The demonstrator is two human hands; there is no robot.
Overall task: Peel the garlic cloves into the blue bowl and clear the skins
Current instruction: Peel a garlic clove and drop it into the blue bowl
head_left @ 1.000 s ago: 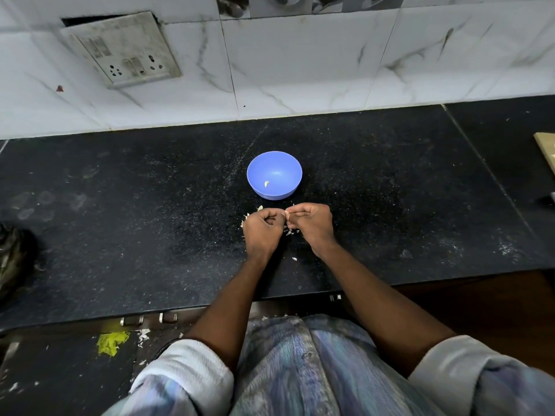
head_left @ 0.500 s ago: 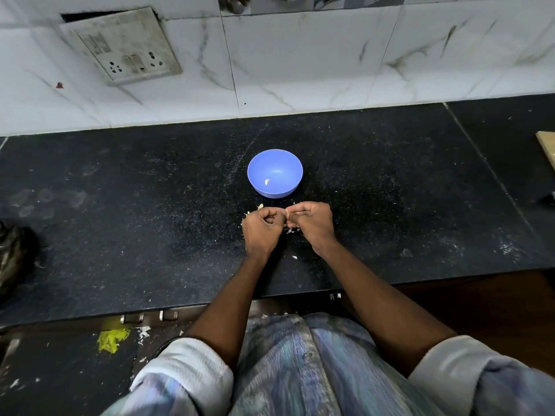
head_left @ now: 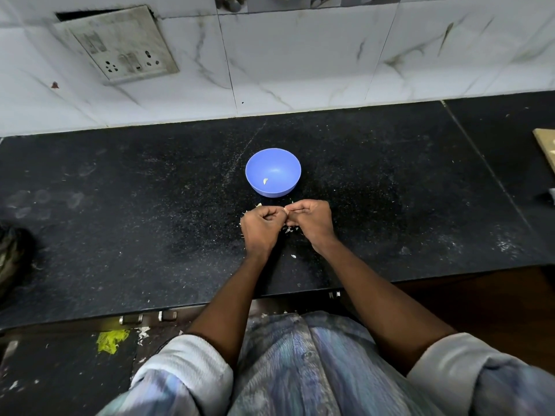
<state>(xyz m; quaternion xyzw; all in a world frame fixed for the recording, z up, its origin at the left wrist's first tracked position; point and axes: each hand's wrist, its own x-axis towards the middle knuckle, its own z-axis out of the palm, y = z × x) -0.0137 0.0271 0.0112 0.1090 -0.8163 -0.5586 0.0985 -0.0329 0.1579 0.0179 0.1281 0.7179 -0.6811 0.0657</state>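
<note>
Pinching something small and pale between them, probably a garlic clove (head_left: 285,210) though too hidden to tell, the left hand (head_left: 260,228) and right hand (head_left: 310,219) meet fingertip to fingertip with fingers curled, just in front of the blue bowl (head_left: 273,172). One peeled clove (head_left: 265,181) lies inside the bowl. Skins (head_left: 289,229) lie scattered under the hands on the black tabletop (head_left: 120,223).

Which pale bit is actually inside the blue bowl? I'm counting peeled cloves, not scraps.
Only the garlic clove lying on the floor of the blue bowl. The other pale bits are skins scattered on the black counter around the hands.
</note>
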